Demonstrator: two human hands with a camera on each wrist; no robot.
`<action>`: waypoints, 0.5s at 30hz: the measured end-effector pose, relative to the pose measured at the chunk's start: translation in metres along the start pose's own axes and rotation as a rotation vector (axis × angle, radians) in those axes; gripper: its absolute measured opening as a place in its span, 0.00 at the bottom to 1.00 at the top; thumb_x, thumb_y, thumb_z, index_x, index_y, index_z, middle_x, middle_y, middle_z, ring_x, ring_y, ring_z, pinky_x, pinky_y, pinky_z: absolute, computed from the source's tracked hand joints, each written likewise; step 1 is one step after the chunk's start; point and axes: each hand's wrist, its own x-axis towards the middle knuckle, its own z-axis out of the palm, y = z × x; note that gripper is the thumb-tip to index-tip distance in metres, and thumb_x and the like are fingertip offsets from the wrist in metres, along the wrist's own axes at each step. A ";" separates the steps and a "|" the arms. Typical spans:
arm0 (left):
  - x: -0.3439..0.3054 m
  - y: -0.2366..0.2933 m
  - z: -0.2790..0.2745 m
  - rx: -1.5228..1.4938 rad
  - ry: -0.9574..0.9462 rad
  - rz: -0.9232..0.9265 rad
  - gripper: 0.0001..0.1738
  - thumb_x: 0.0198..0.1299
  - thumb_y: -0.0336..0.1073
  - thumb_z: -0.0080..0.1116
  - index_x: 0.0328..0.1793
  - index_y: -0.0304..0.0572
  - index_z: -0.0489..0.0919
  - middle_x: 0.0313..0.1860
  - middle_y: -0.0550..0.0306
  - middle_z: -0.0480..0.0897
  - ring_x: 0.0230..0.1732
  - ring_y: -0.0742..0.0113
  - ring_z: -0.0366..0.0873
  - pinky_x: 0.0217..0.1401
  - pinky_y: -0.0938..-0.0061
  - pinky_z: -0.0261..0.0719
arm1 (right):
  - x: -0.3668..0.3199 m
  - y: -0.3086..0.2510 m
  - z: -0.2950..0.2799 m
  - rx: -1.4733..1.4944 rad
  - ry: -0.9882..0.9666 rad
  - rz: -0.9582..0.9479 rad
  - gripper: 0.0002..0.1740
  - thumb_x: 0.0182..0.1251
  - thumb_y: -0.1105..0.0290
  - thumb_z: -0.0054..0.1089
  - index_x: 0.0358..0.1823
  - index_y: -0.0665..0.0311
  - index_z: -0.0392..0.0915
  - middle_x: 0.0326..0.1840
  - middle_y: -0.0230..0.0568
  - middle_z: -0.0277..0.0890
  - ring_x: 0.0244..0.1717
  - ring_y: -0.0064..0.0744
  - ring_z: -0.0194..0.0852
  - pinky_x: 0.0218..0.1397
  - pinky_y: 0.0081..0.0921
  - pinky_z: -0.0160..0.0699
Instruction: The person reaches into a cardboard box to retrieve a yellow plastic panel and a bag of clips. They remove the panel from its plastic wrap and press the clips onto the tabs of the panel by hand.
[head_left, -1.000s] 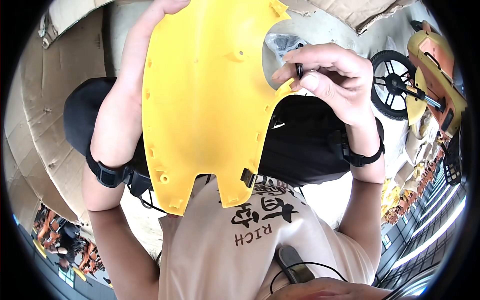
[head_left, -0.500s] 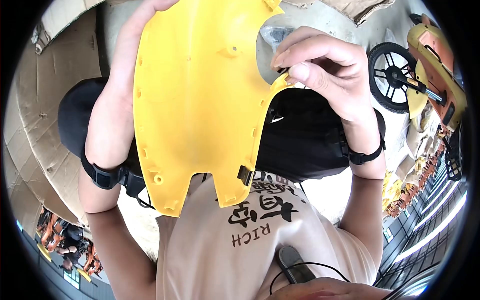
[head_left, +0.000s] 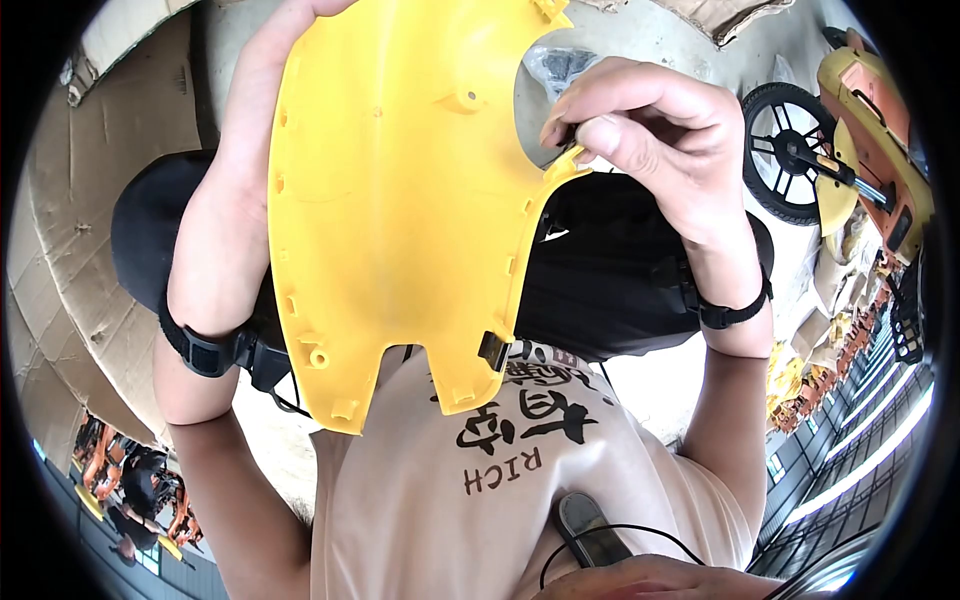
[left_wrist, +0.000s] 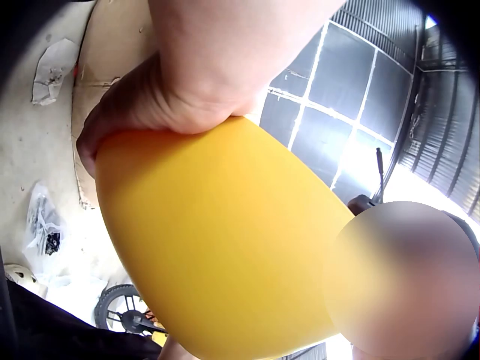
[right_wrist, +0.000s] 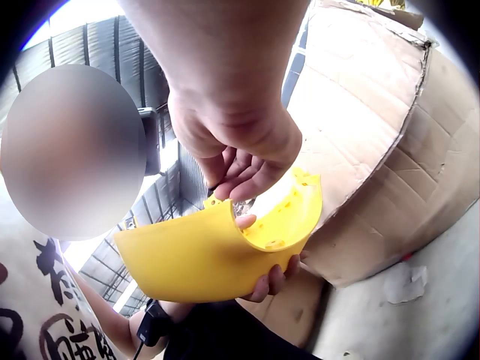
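Observation:
A curved yellow plastic cover (head_left: 400,210) is held up before the chest, its hollow side with small tabs and bosses facing the head camera. My left hand (left_wrist: 146,105) grips its far end; in the head view only part of that hand shows at the top edge. Against the cover's side tab, my right hand (head_left: 655,140) pinches a small black clip (head_left: 568,138) between thumb and fingers, mostly hidden by the fingertips. The right wrist view shows the same hand (right_wrist: 244,154) above the cover's rim. Another black metal clip (head_left: 492,350) sits on the cover's lower right edge.
Cardboard sheets (head_left: 110,220) lie on the left. A plastic bag (head_left: 560,70) lies on the floor beyond the cover. To the right stands a yellow and orange vehicle (head_left: 870,150) with a black spoked wheel (head_left: 785,150). Black-clad legs are below the cover.
My right hand has brought the black clip from just above the side tab down against it. The cover has shifted slightly left in the head view, still in my left hand.

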 end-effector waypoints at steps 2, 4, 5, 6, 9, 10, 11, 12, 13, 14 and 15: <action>-0.001 0.000 0.001 -0.004 0.010 -0.001 0.23 0.62 0.47 0.58 0.57 0.40 0.78 0.45 0.57 0.84 0.40 0.66 0.83 0.42 0.72 0.81 | 0.000 -0.002 0.000 0.002 0.022 -0.002 0.09 0.68 0.75 0.63 0.47 0.70 0.83 0.37 0.38 0.85 0.37 0.17 0.82 0.39 0.12 0.79; -0.001 0.000 0.001 -0.007 0.020 -0.003 0.23 0.62 0.47 0.58 0.57 0.40 0.78 0.45 0.57 0.85 0.40 0.66 0.83 0.42 0.72 0.81 | 0.001 -0.004 0.000 0.008 0.021 -0.012 0.09 0.68 0.75 0.63 0.47 0.71 0.83 0.38 0.38 0.85 0.38 0.19 0.83 0.41 0.14 0.80; -0.001 0.000 0.000 -0.007 0.015 -0.004 0.23 0.62 0.47 0.58 0.57 0.40 0.78 0.45 0.57 0.85 0.40 0.67 0.83 0.42 0.72 0.81 | 0.000 -0.004 0.000 0.008 0.022 -0.014 0.09 0.68 0.75 0.63 0.47 0.71 0.83 0.38 0.38 0.85 0.38 0.19 0.83 0.41 0.14 0.80; -0.001 0.001 0.000 -0.007 0.010 -0.005 0.23 0.62 0.47 0.58 0.57 0.40 0.78 0.45 0.56 0.85 0.40 0.67 0.83 0.42 0.72 0.82 | 0.000 -0.002 0.001 -0.007 0.002 -0.021 0.09 0.68 0.75 0.63 0.46 0.71 0.83 0.38 0.38 0.85 0.38 0.20 0.83 0.41 0.14 0.81; -0.001 0.000 -0.001 -0.001 -0.002 -0.021 0.23 0.62 0.47 0.58 0.57 0.40 0.78 0.44 0.57 0.85 0.39 0.67 0.83 0.42 0.72 0.82 | -0.001 -0.004 0.001 -0.041 -0.029 -0.020 0.08 0.68 0.75 0.63 0.45 0.71 0.83 0.39 0.39 0.85 0.39 0.21 0.84 0.41 0.15 0.81; -0.001 0.000 -0.001 -0.001 -0.001 -0.021 0.23 0.62 0.47 0.58 0.57 0.40 0.78 0.44 0.57 0.85 0.39 0.67 0.83 0.42 0.72 0.82 | -0.001 -0.004 0.000 -0.060 -0.041 -0.013 0.08 0.68 0.75 0.63 0.45 0.71 0.83 0.39 0.38 0.85 0.39 0.22 0.84 0.42 0.16 0.81; -0.001 0.000 -0.001 0.020 0.015 -0.001 0.23 0.62 0.47 0.58 0.57 0.40 0.78 0.44 0.57 0.85 0.39 0.67 0.83 0.42 0.72 0.82 | -0.001 -0.004 -0.001 -0.060 -0.042 -0.014 0.08 0.68 0.75 0.63 0.45 0.71 0.83 0.39 0.38 0.85 0.39 0.22 0.84 0.42 0.16 0.81; -0.001 0.000 -0.001 0.043 0.030 0.019 0.22 0.62 0.47 0.58 0.56 0.40 0.79 0.43 0.57 0.85 0.39 0.67 0.83 0.42 0.73 0.81 | -0.001 -0.003 -0.001 -0.098 -0.050 -0.033 0.08 0.66 0.76 0.64 0.44 0.70 0.84 0.39 0.38 0.85 0.39 0.22 0.84 0.42 0.16 0.81; -0.002 -0.001 -0.001 0.043 0.031 0.020 0.22 0.62 0.47 0.58 0.56 0.40 0.79 0.43 0.57 0.85 0.39 0.67 0.83 0.42 0.73 0.81 | -0.001 -0.003 -0.002 -0.136 -0.059 -0.051 0.07 0.65 0.77 0.65 0.43 0.70 0.84 0.39 0.39 0.85 0.39 0.23 0.84 0.42 0.17 0.81; -0.002 -0.001 0.000 0.033 0.042 0.014 0.22 0.61 0.47 0.59 0.56 0.40 0.79 0.43 0.57 0.85 0.39 0.67 0.83 0.42 0.72 0.81 | 0.000 -0.003 -0.002 -0.136 -0.058 -0.052 0.07 0.65 0.77 0.65 0.43 0.70 0.84 0.39 0.39 0.85 0.39 0.23 0.84 0.42 0.17 0.81; -0.002 -0.002 0.000 0.024 0.052 0.008 0.23 0.61 0.47 0.59 0.55 0.40 0.79 0.43 0.57 0.85 0.38 0.67 0.83 0.42 0.72 0.81 | 0.001 -0.003 -0.002 -0.184 -0.084 -0.072 0.07 0.64 0.77 0.66 0.43 0.70 0.84 0.39 0.39 0.85 0.38 0.24 0.84 0.42 0.18 0.82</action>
